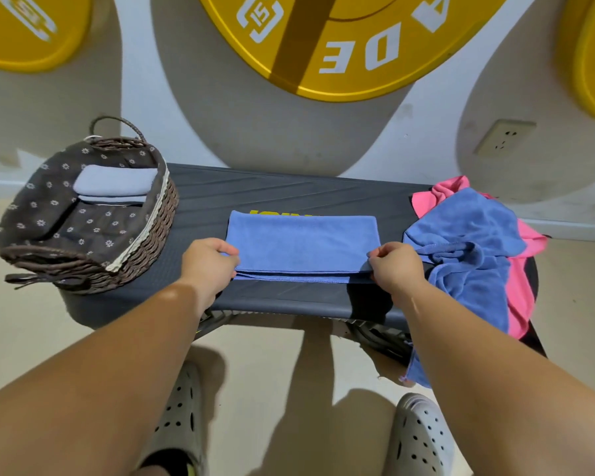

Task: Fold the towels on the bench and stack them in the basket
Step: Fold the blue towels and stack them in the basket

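Observation:
A blue towel (303, 243) lies folded in half on the dark bench (289, 190), its doubled edges toward me. My left hand (208, 262) pinches its near left corner and my right hand (394, 266) pinches its near right corner. At the bench's left end stands a wicker basket (148, 249) with a brown flowered lining, and folded light blue towels (114, 183) lie inside at its far side. A loose heap of towels sits at the right end: a crumpled blue one (471, 242) over a pink one (526, 280).
The bench stands against a white wall with large yellow weight plates (323, 39) and a wall socket (504, 137). Part of the blue heap hangs over the bench's near right edge. My feet in grey clogs (419, 441) stand on the beige floor below.

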